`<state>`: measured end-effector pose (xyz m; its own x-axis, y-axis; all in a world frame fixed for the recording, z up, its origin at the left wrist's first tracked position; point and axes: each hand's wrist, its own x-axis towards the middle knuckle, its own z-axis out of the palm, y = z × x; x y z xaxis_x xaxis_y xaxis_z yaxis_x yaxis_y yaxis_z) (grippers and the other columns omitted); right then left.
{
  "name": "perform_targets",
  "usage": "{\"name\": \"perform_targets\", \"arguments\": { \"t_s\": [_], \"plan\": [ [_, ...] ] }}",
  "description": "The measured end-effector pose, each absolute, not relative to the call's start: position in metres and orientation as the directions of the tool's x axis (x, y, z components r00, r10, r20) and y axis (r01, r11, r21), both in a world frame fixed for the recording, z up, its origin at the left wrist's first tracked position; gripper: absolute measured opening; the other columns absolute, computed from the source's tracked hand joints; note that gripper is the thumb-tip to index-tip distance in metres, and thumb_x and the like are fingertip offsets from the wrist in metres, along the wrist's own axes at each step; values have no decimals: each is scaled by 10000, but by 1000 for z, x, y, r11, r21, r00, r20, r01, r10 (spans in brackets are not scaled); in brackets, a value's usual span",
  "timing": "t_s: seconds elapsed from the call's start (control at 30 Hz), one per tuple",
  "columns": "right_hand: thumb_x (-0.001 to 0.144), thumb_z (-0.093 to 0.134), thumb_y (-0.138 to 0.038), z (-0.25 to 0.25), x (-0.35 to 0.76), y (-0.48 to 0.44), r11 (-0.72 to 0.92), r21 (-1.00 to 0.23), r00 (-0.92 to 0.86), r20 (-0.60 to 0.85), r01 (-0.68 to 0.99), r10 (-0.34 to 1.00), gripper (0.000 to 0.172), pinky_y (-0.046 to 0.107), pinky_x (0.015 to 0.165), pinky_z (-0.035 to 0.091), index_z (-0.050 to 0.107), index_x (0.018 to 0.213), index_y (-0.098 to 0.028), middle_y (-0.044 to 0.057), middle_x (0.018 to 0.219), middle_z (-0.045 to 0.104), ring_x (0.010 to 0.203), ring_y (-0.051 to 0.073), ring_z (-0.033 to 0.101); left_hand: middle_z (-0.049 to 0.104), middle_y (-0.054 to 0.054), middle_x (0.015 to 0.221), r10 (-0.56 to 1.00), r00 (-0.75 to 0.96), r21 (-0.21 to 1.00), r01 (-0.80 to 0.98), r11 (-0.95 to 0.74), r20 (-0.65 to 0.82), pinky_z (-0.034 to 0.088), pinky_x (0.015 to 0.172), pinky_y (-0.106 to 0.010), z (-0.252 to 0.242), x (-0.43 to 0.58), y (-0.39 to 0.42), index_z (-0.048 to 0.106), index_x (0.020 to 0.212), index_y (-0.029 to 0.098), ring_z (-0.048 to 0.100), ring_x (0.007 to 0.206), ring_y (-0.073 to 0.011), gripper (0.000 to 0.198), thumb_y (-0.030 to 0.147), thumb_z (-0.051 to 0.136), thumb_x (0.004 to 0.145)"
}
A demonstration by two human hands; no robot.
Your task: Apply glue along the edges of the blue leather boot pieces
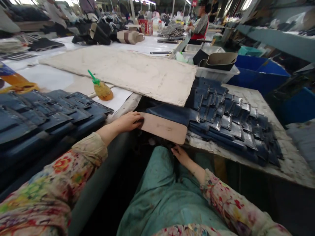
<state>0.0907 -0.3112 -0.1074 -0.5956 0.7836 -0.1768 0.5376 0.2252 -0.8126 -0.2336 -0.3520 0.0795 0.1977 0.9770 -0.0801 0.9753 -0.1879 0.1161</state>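
Note:
A long tan panel (163, 127) with rounded corners lies at the table's front edge, beside a dark blue leather-like piece (169, 113). My left hand (131, 121) grips the tan panel's left end, its fingertips curled over it. Just under the panel's lower right corner is my right hand (181, 155), above my lap. Its thumb and fingers are drawn together; whatever they hold is too dark and small to make out. Overlapping dark blue pieces with shiny edges (228, 121) are stacked to the right.
More blue pieces (46, 111) are layered at left. A thick cream sheet (123, 68) crosses the table behind, near a yellow bottle with a green nozzle (103, 91). A translucent bin (218, 74) and blue bin (261, 73) stand at right. A person (200, 24) is farther back.

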Motion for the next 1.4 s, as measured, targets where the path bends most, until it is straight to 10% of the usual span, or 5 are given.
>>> {"name": "perform_targets", "arguments": {
  "t_s": [0.27, 0.5, 0.63, 0.93, 1.4],
  "plan": [
    [885, 327, -538, -119, 37, -295, 403, -770, -543, 87, 495, 835, 608, 502, 1142, 118, 491, 1265, -93, 181, 1427, 386, 1402, 279, 184, 543, -93, 1200, 976, 200, 108, 976, -190, -91, 359, 1016, -321, 83, -232, -351, 558, 1195, 152, 491, 1142, -207, 371, 287, 409, 882],
    [759, 569, -486, -100, 43, -300, 139, -915, -513, -83, 379, 855, 462, 474, 1084, 283, 627, 1091, -169, 133, 1275, 562, 1306, 303, 377, 556, -90, 1202, 988, 151, 84, 985, -148, -27, 384, 1007, -334, 79, -226, -357, 554, 1187, 171, 515, 1122, -207, 354, 250, 397, 879],
    [686, 603, -568, -85, 59, -303, -63, -956, -519, -211, 287, 829, 415, 426, 739, 517, 660, 835, -185, 111, 883, 699, 806, 268, 648, 555, -91, 1198, 989, 145, 69, 987, -144, -18, 388, 1008, -339, 78, -225, -357, 558, 1175, 172, 515, 1118, -209, 345, 238, 399, 876],
    [768, 451, -703, -9, 67, -304, -417, -861, -387, -292, -293, 875, 685, 266, 508, 471, 542, 1196, -176, 63, 882, 698, 667, 176, 623, 562, -90, 1146, 986, 166, 145, 976, -162, -13, 402, 991, -347, 76, -233, -350, 568, 1165, 184, 527, 1089, -211, 340, 267, 410, 876],
    [673, 668, -515, 4, 57, -299, -470, -872, -353, -401, -136, 846, 468, 256, 444, 422, 654, 962, -147, 47, 732, 678, 594, 169, 577, 540, -107, 1232, 992, 125, 140, 982, -128, 32, 398, 1019, -361, 69, -228, -356, 551, 1186, 172, 502, 1149, -226, 346, 228, 425, 868]
  ]
}}
